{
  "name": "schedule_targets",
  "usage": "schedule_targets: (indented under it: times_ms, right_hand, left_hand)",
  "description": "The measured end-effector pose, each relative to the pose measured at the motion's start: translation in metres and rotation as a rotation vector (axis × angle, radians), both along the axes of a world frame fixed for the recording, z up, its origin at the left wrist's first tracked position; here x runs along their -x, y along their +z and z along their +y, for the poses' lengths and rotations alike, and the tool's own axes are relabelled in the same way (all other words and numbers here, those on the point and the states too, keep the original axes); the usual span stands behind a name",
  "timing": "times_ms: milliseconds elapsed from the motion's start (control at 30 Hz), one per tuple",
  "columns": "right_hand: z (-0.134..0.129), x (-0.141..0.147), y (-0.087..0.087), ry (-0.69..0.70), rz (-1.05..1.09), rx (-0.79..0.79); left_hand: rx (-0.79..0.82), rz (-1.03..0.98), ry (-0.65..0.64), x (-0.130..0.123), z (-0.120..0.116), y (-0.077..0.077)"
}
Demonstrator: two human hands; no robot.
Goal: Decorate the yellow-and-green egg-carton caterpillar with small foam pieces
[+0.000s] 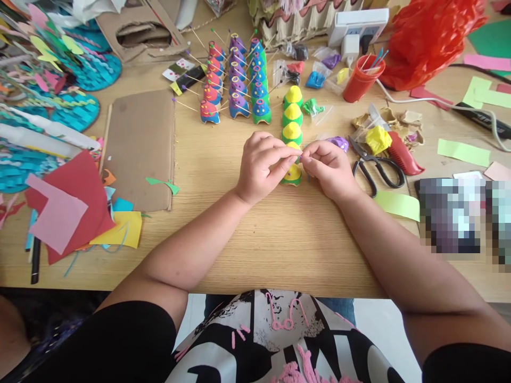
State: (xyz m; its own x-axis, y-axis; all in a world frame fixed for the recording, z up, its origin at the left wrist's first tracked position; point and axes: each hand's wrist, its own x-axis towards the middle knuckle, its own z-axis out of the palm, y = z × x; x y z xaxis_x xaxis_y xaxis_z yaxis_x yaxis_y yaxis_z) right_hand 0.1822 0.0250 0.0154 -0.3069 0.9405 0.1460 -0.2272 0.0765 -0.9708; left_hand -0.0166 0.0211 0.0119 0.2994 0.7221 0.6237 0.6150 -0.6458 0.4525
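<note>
At the centre of the frame, our left hand [265, 167] and our right hand [329, 167] come together at the fingertips. Our right thumb and forefinger are pinched on a tiny purple bit [301, 158]; our left fingertips press close to it, but we cannot tell whether they grip it too. Just beneath and behind them runs a bumpy green strip with yellow-capped humps [293, 114], lying on the pale wooden table [259, 255]; its front hump bears a small purple dot.

Just beyond our right hand we see a purple lump in clear plastic [339, 142], and to its right black-handled scissors [368, 157]. Three finished-looking rows of painted humps, red, purple and blue-green [260, 80], stand in the upper middle. A flat brown cardboard sheet [139, 149] lies left of centre, and a red plastic cup [362, 80] stands at upper right.
</note>
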Motion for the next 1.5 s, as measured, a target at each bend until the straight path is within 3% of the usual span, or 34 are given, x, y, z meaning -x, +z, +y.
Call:
schedule_targets:
  times_ms: [1133, 1500]
  right_hand:
    - [0.0016, -0.0014, -0.0025, 0.022, 0.062, -0.015]
    - [0.0019, -0.0022, -0.0042, 0.027, 0.045, -0.023]
  left_hand:
    - [-0.163, -0.074, -0.026, -0.0011, 0.0027, -0.0057]
    - [-0.092, -0.024, -0.022, -0.0001, 0.0023, -0.0042]
